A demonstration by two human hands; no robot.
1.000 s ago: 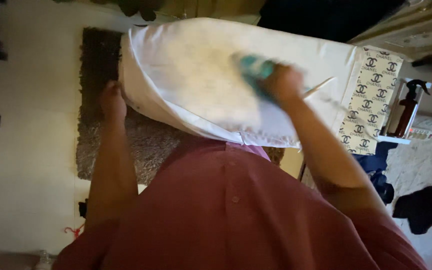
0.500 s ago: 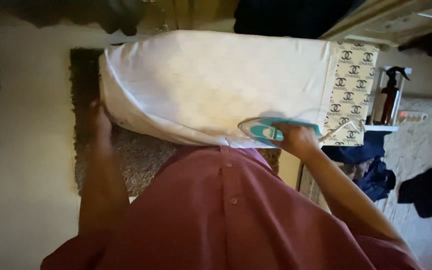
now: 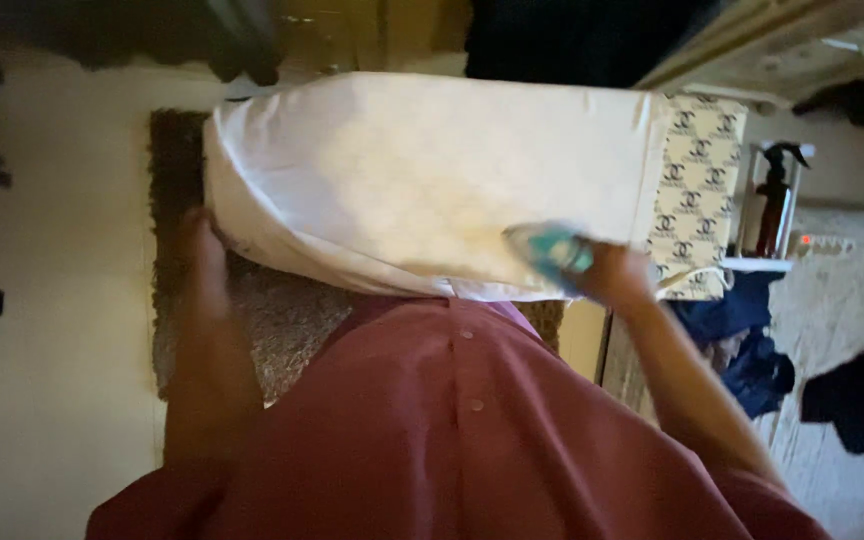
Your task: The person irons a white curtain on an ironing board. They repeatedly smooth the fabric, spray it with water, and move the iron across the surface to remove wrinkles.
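Nearest the camera: red shirt [image 3: 472,430] fills the lower frame, both forearms reaching out from it.

Right hand [image 3: 617,275] has its fingers wrapped round the handle of a teal iron [image 3: 549,248]. Half a second ago the iron lay flat and sharp along the near edge of the cloth [image 3: 422,180]; now it is blurred and sits a little further onto the cloth, nose pointing left. Reads as a pass in mid-stroke near the front right corner, much of the cloth not yet under the iron. Wrist bent inward, forearm angled up from lower right.

Left hand [image 3: 200,255] is at the cloth's left end, by the hanging edge, in about the same spot as before. Blurred; cannot tell whether the fingers pinch the cloth or only rest against it. Arm nearly straight.

Beyond: brown rug [image 3: 177,180] under the left end, patterned board cover [image 3: 697,170] showing at the right, dark spray bottle [image 3: 774,200] just past it.
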